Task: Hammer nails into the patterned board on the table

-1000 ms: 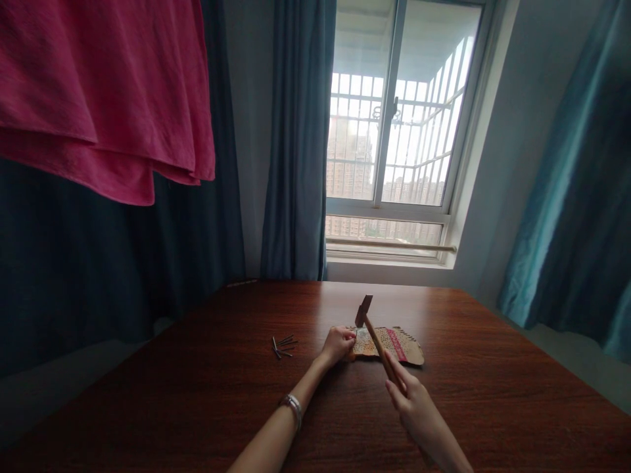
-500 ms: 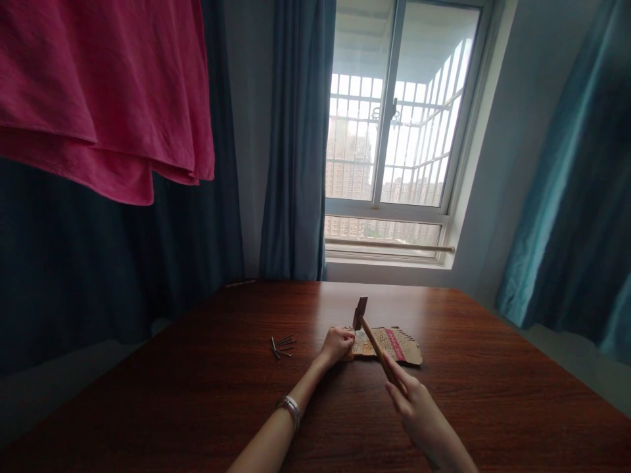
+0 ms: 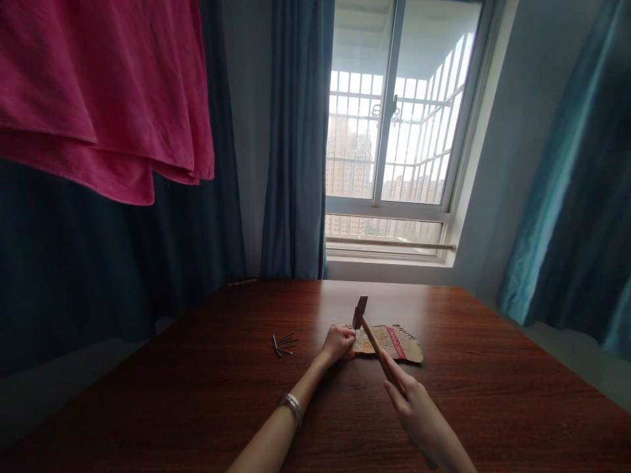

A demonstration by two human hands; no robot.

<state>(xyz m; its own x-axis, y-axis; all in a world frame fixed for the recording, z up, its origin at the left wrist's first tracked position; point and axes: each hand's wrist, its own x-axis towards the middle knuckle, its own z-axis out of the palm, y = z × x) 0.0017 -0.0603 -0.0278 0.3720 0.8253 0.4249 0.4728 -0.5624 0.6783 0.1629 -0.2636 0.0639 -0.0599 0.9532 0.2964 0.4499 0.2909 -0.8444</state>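
My right hand (image 3: pixel 413 399) is wrapped round the wooden handle of a hammer (image 3: pixel 377 345). The hammer's dark head is low over the fingertips of my left hand (image 3: pixel 338 343), at the top of a thin nail (image 3: pixel 355 334). My left fingers pinch that nail upright over a piece of cardboard (image 3: pixel 409 347), which has many small holes and a pink-red printed band. Part of the cardboard is hidden behind my left hand and the hammer handle. Several loose nails (image 3: pixel 284 343) lie to the left of my left hand.
A brown wooden table (image 3: pixel 197 394) carries all of this. Beyond it are a barred window (image 3: pixel 387 144) and blue curtains (image 3: pixel 298 144). A pink cloth (image 3: pixel 108 98) hangs at the upper left.
Hardly anything differs. The view has shifted very slightly; the hammer head stays at the nail and both hands keep their grip.
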